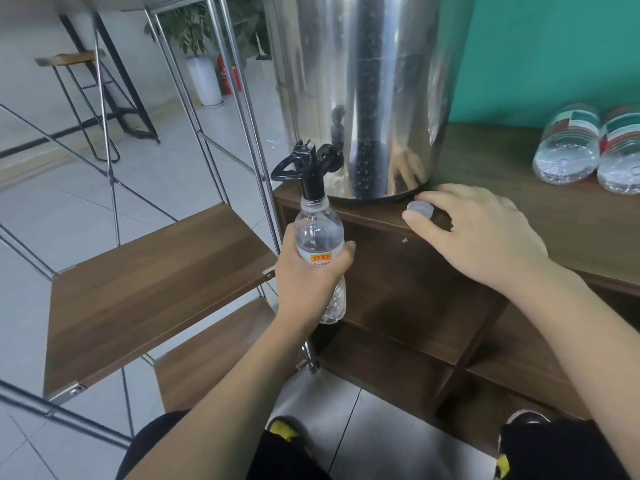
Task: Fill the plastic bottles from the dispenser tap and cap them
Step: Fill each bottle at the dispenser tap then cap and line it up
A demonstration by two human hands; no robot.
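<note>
The left hand (pixel 313 271) grips the bottle (pixel 320 244) upright, its mouth right under the tap (pixel 310 168) off the tabletop's (pixel 519 209) front-left corner; the right hand (pixel 481 230) pinches the cap (pixel 420 210) at that edge, well nearer the tap lever.

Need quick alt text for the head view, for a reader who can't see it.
The left hand holds a clear plastic bottle with its mouth under the steel dispenser's black tap. The right hand's fingers touch a loose cap on the wooden cabinet.
</note>
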